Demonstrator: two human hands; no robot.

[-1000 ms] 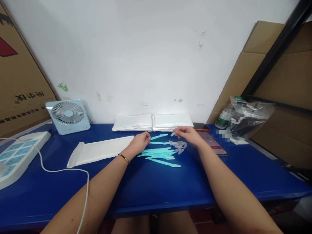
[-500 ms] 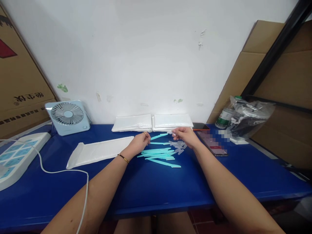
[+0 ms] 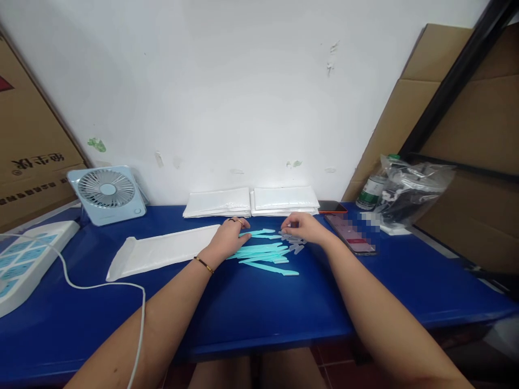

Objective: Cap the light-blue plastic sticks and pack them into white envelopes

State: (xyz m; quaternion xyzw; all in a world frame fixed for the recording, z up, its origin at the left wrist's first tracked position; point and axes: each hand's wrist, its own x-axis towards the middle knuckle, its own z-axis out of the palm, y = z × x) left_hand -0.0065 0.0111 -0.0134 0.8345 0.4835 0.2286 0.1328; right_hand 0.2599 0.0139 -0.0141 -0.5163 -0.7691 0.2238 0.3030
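Observation:
My left hand (image 3: 232,236) is low over the handle ends of several turquoise eyebrow razors (image 3: 263,250), thumb and fingers apart. One razor (image 3: 267,231) lies just beyond its fingertips, close beside another. The others form a loose pile in front of me, with one razor (image 3: 279,270) nearest the table's front edge. My right hand (image 3: 303,227) is closed in a pinch at the small clear plastic caps (image 3: 298,248), which are scattered right of the razor heads. A pale bit of cap shows at its fingertips, partly hidden by the fingers.
A long white pouch (image 3: 162,251) lies left of my left hand. Two stacks of white packets (image 3: 217,202) rest against the wall. A phone (image 3: 351,235), a bottle (image 3: 371,193) and a plastic bag (image 3: 417,189) are at right; a fan (image 3: 107,194), power strip (image 3: 40,265) and white cable (image 3: 141,319) at left.
My left hand has let go of a razor, which now lies on the table, and its fingers have spread. My right hand has lowered towards the caps. The view has shifted slightly.

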